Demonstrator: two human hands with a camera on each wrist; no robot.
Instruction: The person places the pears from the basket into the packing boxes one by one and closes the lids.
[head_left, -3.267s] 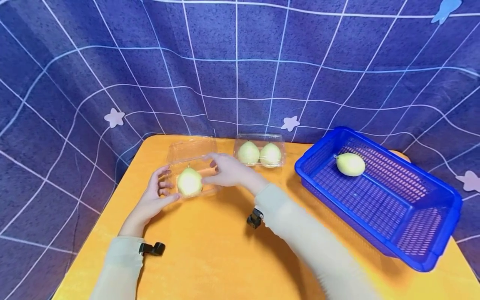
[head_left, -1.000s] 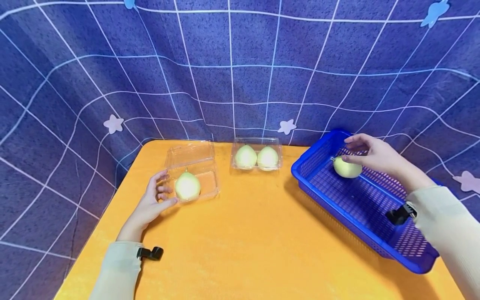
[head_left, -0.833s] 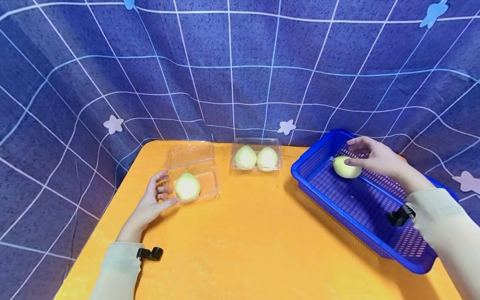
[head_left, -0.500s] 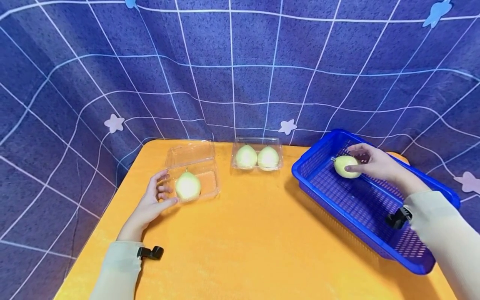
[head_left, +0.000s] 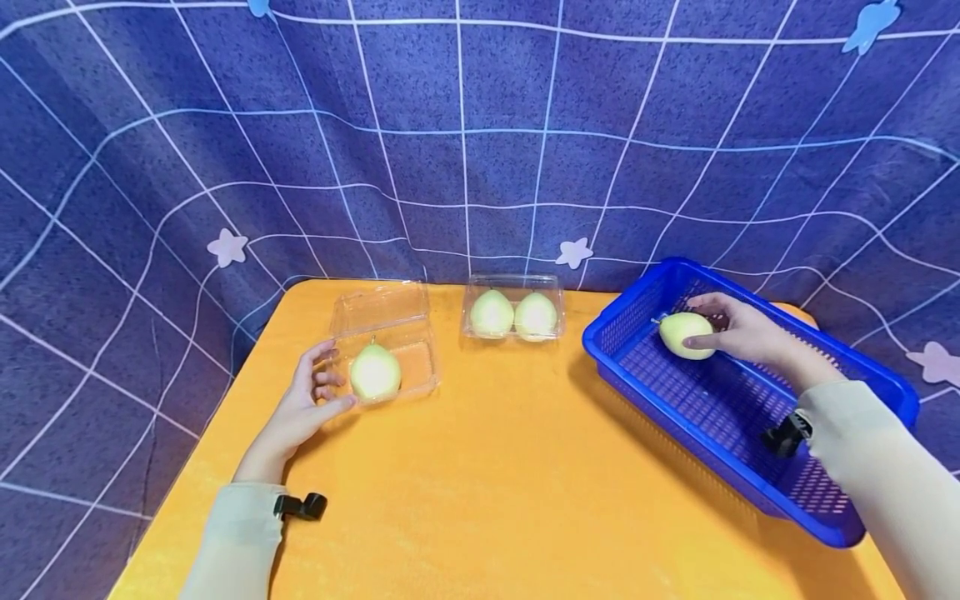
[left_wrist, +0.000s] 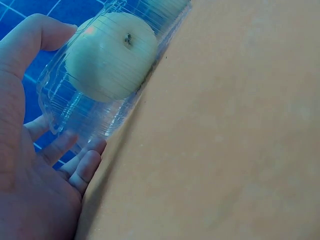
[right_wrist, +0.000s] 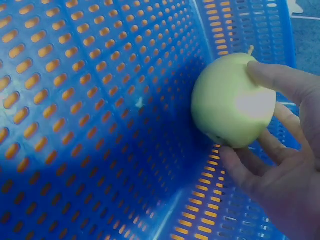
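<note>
"While the right hand [head_left: 746,333] has its fingers on a pear [head_left: 682,337], where is that fruit?"

"Within the blue basket [head_left: 675,417], just left of the palm that grips it. The thumb presses one side, the fingers curl round the other, and the stem points away to the left of the hand. Whether the fruit touches the basket's floor, I can't tell."

"And the left hand [head_left: 303,400]?"

"It holds the left end of a clear open box [head_left: 416,358], thumb at the near corner, fingers loosely bent along the end. Another pear [head_left: 375,373] sits in there, just right of those fingers, its stem pointing away from the person. The transparent lid [head_left: 378,308] stands tipped back, beyond the hand."

"Anything between the two hands?"

"Farther out, a second box [head_left: 513,282] that looks closed, with two pears [head_left: 492,315] side by side in it. Everything stands on an orange tabletop [head_left: 480,483], and a dark blue cloth [head_left: 510,167] with pale grid lines hangs beyond both hands."
</note>
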